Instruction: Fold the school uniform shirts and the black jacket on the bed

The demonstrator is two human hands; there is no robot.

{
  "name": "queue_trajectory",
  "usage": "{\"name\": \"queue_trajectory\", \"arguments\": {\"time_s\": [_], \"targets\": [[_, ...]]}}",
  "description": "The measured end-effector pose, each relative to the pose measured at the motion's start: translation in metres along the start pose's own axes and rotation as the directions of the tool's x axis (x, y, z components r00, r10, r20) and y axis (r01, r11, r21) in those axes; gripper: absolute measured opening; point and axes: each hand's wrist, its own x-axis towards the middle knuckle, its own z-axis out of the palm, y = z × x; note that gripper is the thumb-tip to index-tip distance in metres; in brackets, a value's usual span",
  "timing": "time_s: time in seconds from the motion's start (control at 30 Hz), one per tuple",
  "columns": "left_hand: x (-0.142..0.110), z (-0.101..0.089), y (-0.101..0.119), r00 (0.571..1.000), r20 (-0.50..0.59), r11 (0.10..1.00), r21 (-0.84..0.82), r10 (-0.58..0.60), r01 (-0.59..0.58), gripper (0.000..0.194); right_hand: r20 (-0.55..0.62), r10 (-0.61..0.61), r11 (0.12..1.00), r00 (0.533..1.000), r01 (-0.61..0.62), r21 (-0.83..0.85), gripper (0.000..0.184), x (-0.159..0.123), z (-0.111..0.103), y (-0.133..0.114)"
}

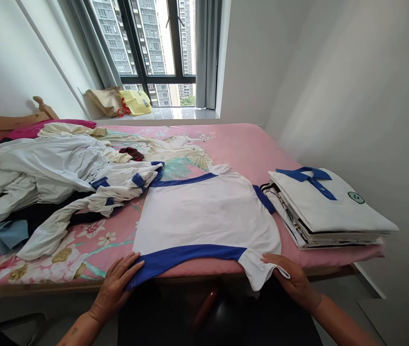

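Head view: your left hand (pixel 120 278) is lightly gripping the blue-trimmed shirt (pixel 204 211) by its near-left corner, your right hand (pixel 293 278) pinching its near sleeve (pixel 257 269); it's lying unfolded on the bed (pixel 233 139), folded stack (pixel 334 206) sitting right, rumpled heap (pixel 46 163) apparently awaiting folding.

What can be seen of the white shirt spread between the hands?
The white shirt has blue side panels, a blue collar and short white sleeves; the cloth looks thin and soft. It lies spread almost flat and sideways on the pink bedding, collar toward the folded stack, with light creases. Its near corners overhang the bed edge. The left hand holds the near blue hem corner, and the right hand holds the near sleeve.
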Motion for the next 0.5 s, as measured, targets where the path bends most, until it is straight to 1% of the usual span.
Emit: {"name": "queue_trajectory", "arguments": {"time_s": [0.13,0.2,0.27,0.33,0.37,0.4,0.43,0.47,0.5], "targets": [[0.008,-0.003,0.003,0.998,-0.058,0.996,-0.08,-0.032,0.028,0.044,-0.088,0.146,0.989,0.985,-0.143,0.036,0.024,0.008,0.001,0.005],[0.012,-0.005,0.002,0.996,-0.067,0.99,-0.13,-0.055,0.046,0.037,-0.109,0.153,0.988,0.982,-0.153,0.007,0.025,0.02,-0.004,0.009],[0.021,-0.007,-0.003,0.994,-0.066,0.978,-0.192,-0.092,0.078,0.03,-0.112,0.119,0.991,0.987,-0.126,-0.055,0.028,0.043,-0.014,0.012],[0.036,-0.009,-0.011,0.981,-0.072,0.954,-0.257,-0.18,0.156,0.025,-0.107,0.108,0.984,0.988,-0.122,-0.133,0.035,0.08,-0.025,0.015],[0.046,-0.009,-0.016,0.962,-0.083,0.933,-0.28,-0.26,0.227,0.024,-0.11,0.126,0.975,0.986,-0.143,-0.169,0.041,0.103,-0.03,0.017],[0.059,-0.009,-0.021,0.929,-0.084,0.9,-0.291,-0.361,0.323,0.027,-0.11,0.157,0.965,0.981,-0.176,-0.193,0.046,0.128,-0.033,0.02],[0.073,-0.009,-0.026,0.878,-0.066,0.851,-0.291,-0.475,0.438,0.031,-0.131,0.195,0.954,0.972,-0.219,-0.206,0.05,0.153,-0.034,0.023],[0.087,-0.008,-0.03,0.814,-0.025,0.784,-0.286,-0.581,0.551,0.037,-0.143,0.232,0.943,0.962,-0.259,-0.21,0.052,0.178,-0.034,0.028],[0.101,-0.007,-0.034,0.744,0.039,0.707,-0.279,-0.668,0.65,0.04,-0.144,0.276,0.93,0.95,-0.302,-0.208,0.051,0.202,-0.031,0.035]]}}
